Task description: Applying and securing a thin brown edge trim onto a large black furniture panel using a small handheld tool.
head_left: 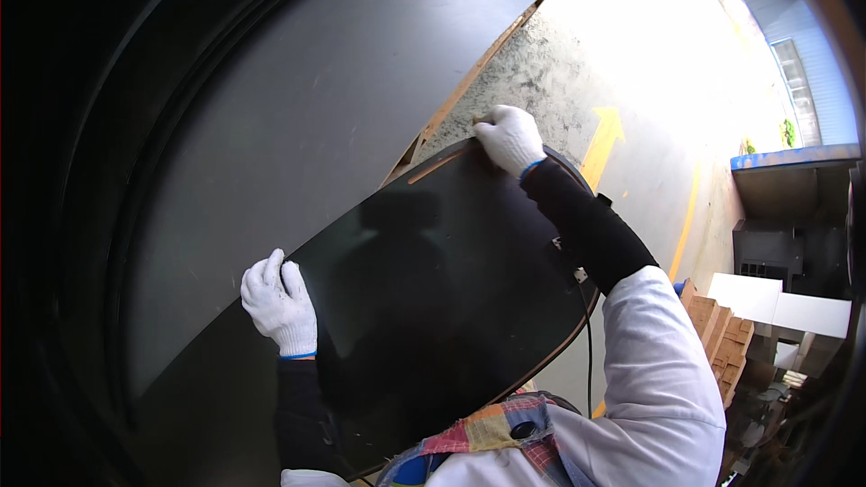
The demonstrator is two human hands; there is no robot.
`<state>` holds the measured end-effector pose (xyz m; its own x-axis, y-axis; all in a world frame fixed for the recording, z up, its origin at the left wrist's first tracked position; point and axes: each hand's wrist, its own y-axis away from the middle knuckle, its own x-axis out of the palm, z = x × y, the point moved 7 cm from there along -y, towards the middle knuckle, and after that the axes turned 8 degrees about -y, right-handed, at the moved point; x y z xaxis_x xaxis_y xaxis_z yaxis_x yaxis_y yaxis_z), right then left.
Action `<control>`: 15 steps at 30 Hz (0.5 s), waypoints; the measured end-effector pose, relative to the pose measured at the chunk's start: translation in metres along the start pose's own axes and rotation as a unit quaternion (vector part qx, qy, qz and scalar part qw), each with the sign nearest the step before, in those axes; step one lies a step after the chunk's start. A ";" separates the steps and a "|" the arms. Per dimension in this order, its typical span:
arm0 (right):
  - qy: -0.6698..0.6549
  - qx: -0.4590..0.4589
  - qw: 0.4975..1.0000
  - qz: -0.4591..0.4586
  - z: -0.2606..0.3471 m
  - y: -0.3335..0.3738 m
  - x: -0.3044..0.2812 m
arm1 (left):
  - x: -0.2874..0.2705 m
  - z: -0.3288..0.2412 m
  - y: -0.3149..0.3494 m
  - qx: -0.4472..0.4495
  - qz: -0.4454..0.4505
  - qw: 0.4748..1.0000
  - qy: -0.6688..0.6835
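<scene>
Before me is a dark glossy board [433, 289] with a rounded right end and a brown edge; my shadowy reflection shows in it. My left hand [281, 307], in a white knit glove, lies at the border between this board and a large grey panel [343, 81], fingers stretched out and holding nothing visible. My right hand [511, 140], gloved too, is closed at the board's far rounded corner. Something small and brownish peeks out by its fingertips, too hidden to name. A narrow orange-brown strip [436, 169] shows along the board's far edge, left of that hand.
A black cable [590, 361] hangs by the board's right edge. Beyond lies a concrete floor with a yellow arrow [603, 144]. Wooden pallets [719, 334], white sheets [780, 305] and a blue-edged dark structure [794, 162] stand at the right.
</scene>
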<state>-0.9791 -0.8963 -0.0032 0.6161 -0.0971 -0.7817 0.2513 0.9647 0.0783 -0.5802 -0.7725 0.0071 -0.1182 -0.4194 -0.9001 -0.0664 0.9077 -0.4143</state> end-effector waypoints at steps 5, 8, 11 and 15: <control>-0.015 0.075 0.996 0.046 -0.010 0.000 -0.009 | 0.001 0.009 0.003 -0.024 0.011 0.999 0.018; 0.041 0.138 0.989 0.027 -0.094 0.008 -0.061 | 0.001 0.003 0.000 -0.013 0.011 1.000 0.014; -0.017 0.211 0.976 -0.047 -0.141 0.030 -0.075 | -0.003 0.000 -0.002 -0.003 -0.005 1.000 0.011; -0.048 -0.029 0.991 -0.119 -0.053 0.020 -0.055 | 0.002 -0.006 -0.002 -0.010 0.008 1.000 0.016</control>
<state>-1.0480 -0.8581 0.0086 0.6135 -0.3431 -0.7113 0.3556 0.9242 -0.1390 -0.5859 -0.7750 0.0071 -0.1505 -0.4054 -0.9017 -0.0846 0.9140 -0.3968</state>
